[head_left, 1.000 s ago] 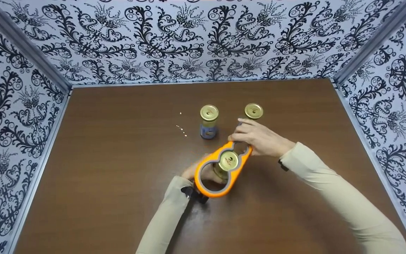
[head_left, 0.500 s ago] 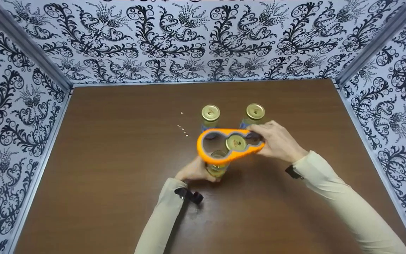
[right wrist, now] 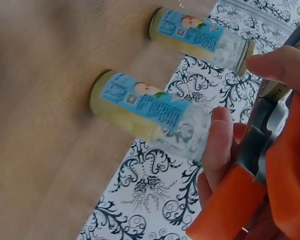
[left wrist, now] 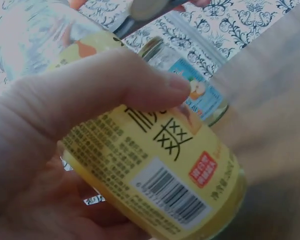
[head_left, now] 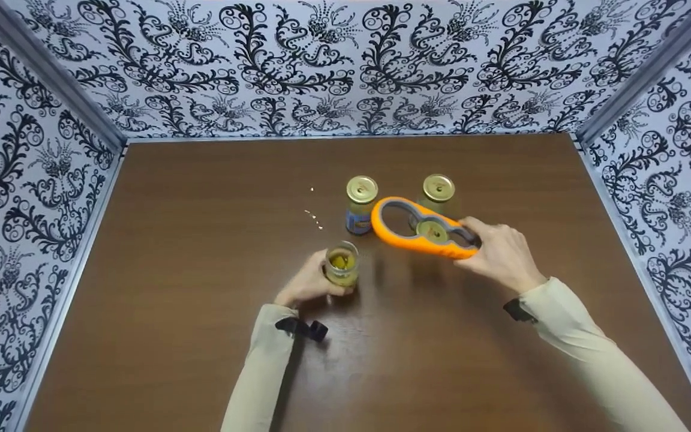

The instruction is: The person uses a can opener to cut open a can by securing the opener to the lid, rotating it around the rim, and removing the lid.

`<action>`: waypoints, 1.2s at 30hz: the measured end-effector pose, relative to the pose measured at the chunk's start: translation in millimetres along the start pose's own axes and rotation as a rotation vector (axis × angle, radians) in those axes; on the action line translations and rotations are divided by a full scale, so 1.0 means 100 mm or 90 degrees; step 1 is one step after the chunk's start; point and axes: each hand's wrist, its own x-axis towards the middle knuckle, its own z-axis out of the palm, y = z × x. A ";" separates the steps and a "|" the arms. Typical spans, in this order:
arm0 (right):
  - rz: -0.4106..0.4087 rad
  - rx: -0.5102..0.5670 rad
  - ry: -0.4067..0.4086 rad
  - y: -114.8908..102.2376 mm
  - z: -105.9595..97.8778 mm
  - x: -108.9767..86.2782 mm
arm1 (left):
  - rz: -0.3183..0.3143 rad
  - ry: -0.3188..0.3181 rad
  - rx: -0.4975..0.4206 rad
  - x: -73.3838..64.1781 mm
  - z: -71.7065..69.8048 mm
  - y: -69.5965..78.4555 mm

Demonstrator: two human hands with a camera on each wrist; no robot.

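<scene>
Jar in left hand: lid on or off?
Off. The jar shows an open mouth in the head view; a gold lid sits in the orange opener.

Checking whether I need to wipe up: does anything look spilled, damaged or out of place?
Some pale specks show left of the left capped jar, bright against the brown tabletop. I cannot tell whether they are crumbs, scratches or reflections. No spill shows around the open jar in the left hand.

Brown wood-grain tabletop [head_left: 189,270]; bears blue-labelled glass jar [head_left: 360,207], twelve o'clock; matching jar [head_left: 438,191], one o'clock; pale specks [head_left: 314,217], eleven o'clock.
</scene>
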 end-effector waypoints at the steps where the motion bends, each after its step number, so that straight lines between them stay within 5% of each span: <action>1: 0.004 -0.002 0.002 0.01 0.01 -0.01 | -0.002 0.006 -0.004 0.01 -0.02 -0.01; 7: 0.009 -0.018 0.008 0.08 0.07 -0.10 | -0.037 0.034 -0.040 0.05 -0.14 -0.10; 15: 0.017 -0.009 -0.011 0.16 0.19 -0.21 | -0.079 0.032 -0.060 0.09 -0.41 0.19; 24: 0.004 0.001 -0.019 0.21 0.28 -0.24 | -0.118 0.037 -0.083 0.19 -0.73 0.05; 36: -0.006 0.012 -0.026 0.26 0.37 -0.28 | -0.126 0.053 -0.037 0.33 -1.06 -0.08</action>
